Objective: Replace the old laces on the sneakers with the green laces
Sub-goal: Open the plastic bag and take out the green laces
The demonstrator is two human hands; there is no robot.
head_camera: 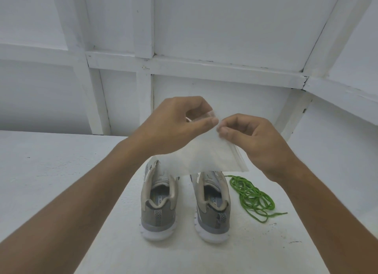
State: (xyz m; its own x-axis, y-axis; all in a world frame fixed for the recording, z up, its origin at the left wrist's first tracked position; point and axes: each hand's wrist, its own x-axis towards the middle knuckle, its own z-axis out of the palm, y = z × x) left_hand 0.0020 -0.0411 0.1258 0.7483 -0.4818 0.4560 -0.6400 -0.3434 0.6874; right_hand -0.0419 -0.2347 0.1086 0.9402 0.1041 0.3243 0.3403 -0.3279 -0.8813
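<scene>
— Any lacing done yet?

— None to be seen. Looks like the very start, somewhere around unpacking.

— Where to find the green laces (251, 196)?

— Out of any wrapping, heaped in a loose tangle on the counter (61, 171), just beside the right sneaker (212, 208) on its outer side. Not threaded through anything, and apparently not touching the shoe.

— And the hands?

— Both up above the pair. Pinching the top edge of a clear plastic bag (204, 157) with the left hand (176, 126), fingers (211, 121) curled and clamped on the plastic. Pinching the same edge right next to it with the right hand (255, 138), fingers (225, 130) likewise clamped on the bag. Hanging slack below both grips, and covering the toe ends of both shoes.

— Anything inside the bag?

— Cannot tell for sure. Seems flat and empty, judging by the way of hanging.

— Old laces out?

— Impossible to say. Can make out only the heels and collars of the left sneaker (158, 208) and its partner, set side by side with heels toward the camera. No view of the eyelets, hidden behind the plastic.

— Left to do, then?

— Practically everything, by the look of it. Putting the bag aside first. Then pulling out the old laces, if not already gone. Then threading green through both shoes and tying off.
</scene>
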